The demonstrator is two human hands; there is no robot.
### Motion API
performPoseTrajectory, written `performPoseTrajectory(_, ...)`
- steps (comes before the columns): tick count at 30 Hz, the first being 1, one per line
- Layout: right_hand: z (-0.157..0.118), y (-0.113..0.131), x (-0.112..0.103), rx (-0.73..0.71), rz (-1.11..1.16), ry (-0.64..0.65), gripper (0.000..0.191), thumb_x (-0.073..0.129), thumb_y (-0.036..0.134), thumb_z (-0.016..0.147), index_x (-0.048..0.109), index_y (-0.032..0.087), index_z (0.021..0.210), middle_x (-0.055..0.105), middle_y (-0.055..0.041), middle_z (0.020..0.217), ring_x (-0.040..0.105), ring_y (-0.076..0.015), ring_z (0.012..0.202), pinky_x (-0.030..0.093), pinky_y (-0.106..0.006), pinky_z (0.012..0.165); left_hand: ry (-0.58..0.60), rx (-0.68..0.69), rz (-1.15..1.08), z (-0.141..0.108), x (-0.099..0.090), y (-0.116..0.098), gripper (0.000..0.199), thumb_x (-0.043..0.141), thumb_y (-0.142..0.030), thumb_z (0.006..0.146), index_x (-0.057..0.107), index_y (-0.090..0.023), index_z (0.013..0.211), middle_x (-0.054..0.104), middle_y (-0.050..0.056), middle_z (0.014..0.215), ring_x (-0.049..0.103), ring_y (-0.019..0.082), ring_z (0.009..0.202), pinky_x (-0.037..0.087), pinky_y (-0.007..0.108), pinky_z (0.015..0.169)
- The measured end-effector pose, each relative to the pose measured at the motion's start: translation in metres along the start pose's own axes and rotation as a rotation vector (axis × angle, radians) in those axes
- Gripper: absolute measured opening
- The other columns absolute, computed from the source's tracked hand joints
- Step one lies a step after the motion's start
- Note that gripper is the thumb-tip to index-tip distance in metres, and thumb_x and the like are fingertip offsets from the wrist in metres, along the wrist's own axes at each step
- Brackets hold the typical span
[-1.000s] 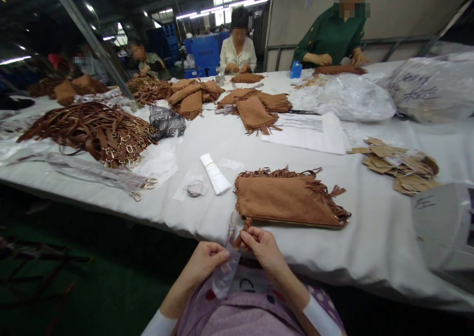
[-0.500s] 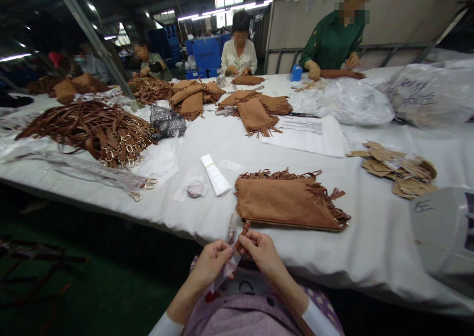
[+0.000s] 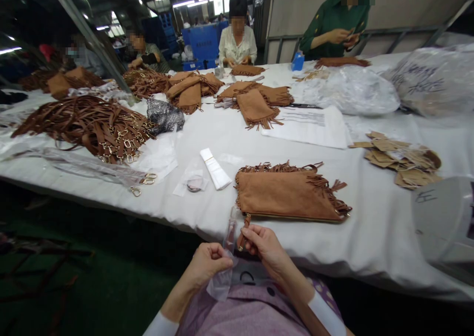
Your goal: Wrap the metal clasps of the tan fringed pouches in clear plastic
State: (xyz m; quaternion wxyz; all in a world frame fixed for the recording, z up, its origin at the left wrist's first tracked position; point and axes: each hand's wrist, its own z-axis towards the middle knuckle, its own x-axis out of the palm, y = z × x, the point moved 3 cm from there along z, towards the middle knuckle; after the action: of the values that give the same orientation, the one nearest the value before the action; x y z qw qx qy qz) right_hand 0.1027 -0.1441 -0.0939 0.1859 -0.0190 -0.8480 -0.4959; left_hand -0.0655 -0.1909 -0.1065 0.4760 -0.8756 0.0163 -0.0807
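A brown fringed suede bag (image 3: pixel 285 193) lies flat at the table's near edge, its zipper side toward me. From its near left corner hangs a brown zipper pull (image 3: pixel 245 230). My right hand (image 3: pixel 261 244) pinches this pull between thumb and fingers. In my left hand (image 3: pixel 211 264) is a narrow clear plastic sleeve (image 3: pixel 222 281), gripped near its middle. The sleeve's upper end rests by the bag's corner, and its lower end droops over my lap. Sleeve and pull are side by side, apart.
A bundle of white sleeves (image 3: pixel 215 168) and a small clear packet (image 3: pixel 194 183) lie left of the bag. Brown straps (image 3: pixel 89 129) with metal clasps are heaped further left. Kraft tags (image 3: pixel 402 158) sit at right. People work across the white-covered table (image 3: pixel 207 129).
My hands have moved apart; the plastic sleeve has come away from the zipper pull, whose end now shows. Across the table, the person in green has raised their hands off a bag.
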Motion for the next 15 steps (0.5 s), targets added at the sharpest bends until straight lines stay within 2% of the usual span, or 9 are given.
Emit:
performPoseTrajectory(11, -0.0019, -0.0005, 0.0017, 0.007, -0.005, 0.0, 0.039, 0.071, 0.052, 0.07, 0.062, 0.014, 0.066, 0.06, 0.0, 0.055, 0.044, -0.0067, 0.045, 0.03, -0.02, 0.046, 0.036, -0.017, 0.006, 0.0037, 0.0038, -0.0056, 0.026, 0.079, -0.032, 0.058, 0.068, -0.01, 0.069, 0.066, 0.002, 0.065, 0.053, 0.009, 0.056, 0.038, 0.02, 0.056)
performPoseTrajectory(15, -0.0005, -0.0008, 0.0027, 0.002, -0.02, -0.022, 0.039, 0.071, 0.053, 0.069, 0.061, 0.015, 0.066, 0.057, 0.002, 0.052, 0.042, -0.0069, 0.044, 0.029, -0.021, 0.046, 0.026, -0.011, 0.038, 0.0035, 0.0073, -0.0096, 0.025, 0.079, -0.031, 0.058, 0.068, -0.011, 0.068, 0.066, 0.002, 0.064, 0.052, 0.009, 0.056, 0.038, 0.02, 0.055)
